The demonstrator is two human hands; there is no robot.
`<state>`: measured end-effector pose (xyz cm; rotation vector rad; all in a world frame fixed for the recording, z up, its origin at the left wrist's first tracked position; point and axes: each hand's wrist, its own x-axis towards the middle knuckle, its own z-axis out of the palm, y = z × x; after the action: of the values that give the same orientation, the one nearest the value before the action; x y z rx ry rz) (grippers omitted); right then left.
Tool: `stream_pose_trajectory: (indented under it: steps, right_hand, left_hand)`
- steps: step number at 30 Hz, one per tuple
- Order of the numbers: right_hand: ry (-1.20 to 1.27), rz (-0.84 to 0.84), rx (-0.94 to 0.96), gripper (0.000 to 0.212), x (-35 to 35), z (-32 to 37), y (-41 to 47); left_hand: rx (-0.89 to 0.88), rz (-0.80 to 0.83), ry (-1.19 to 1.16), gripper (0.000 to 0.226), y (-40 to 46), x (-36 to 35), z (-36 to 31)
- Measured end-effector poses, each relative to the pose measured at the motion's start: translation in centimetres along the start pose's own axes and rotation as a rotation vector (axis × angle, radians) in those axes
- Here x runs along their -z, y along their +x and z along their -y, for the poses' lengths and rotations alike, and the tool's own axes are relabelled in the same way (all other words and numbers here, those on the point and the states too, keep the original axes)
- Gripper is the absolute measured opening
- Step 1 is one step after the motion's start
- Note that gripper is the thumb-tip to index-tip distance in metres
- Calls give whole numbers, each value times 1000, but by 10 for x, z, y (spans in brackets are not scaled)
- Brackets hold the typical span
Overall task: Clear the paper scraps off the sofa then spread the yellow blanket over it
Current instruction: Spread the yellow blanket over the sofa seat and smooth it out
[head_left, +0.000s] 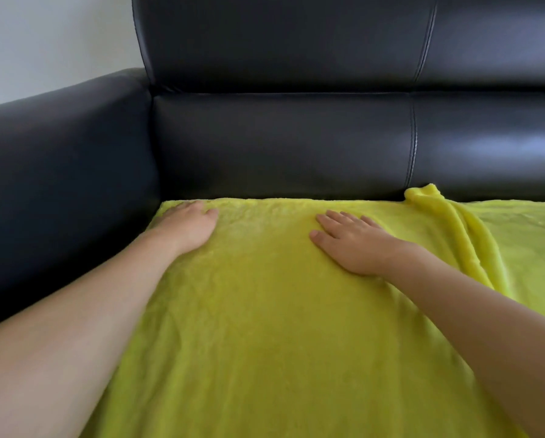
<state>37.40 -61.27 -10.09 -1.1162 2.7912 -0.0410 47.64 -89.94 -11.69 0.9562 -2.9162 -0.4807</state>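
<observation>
The yellow blanket (264, 311) lies over the seat of the black leather sofa (280, 137), reaching to the foot of the backrest. My left hand (185, 227) rests at the blanket's far left corner beside the armrest, fingers curled down onto the fabric; whether it grips the cloth I cannot tell. My right hand (353, 245) lies flat on the blanket with fingers spread, holding nothing. A raised fold (448, 222) runs from the backrest toward the front, just right of my right hand. No paper scraps are visible.
The sofa's left armrest (59, 169) rises beside my left forearm. A pale wall (49, 42) shows behind it at upper left. The blanket continues past the frame's right and bottom edges.
</observation>
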Motion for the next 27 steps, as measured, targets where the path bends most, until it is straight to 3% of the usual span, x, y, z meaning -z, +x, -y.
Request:
stream_pose_trajectory:
  steps: [7, 11, 16, 20, 27]
  right_hand:
    - [-13, -3, -23, 66, -4, -8, 6]
    - [-19, 12, -52, 64, -1, -3, 1]
    - [27, -217, -99, 56, 10, 29, -27]
    - [113, -218, -9, 59, 3, 73, -69]
    - [31, -92, 10, 68, -22, 97, -104]
  left_hand:
    - [-71, 39, 19, 78, 4, -8, 33]
    - [-60, 18, 3, 67, -10, -3, 25]
    - [-9, -151, 163, 49, -63, 22, -17]
    - [-45, -182, 20, 55, -131, 23, -31]
    - [130, -236, -366, 57, -223, 4, 12]
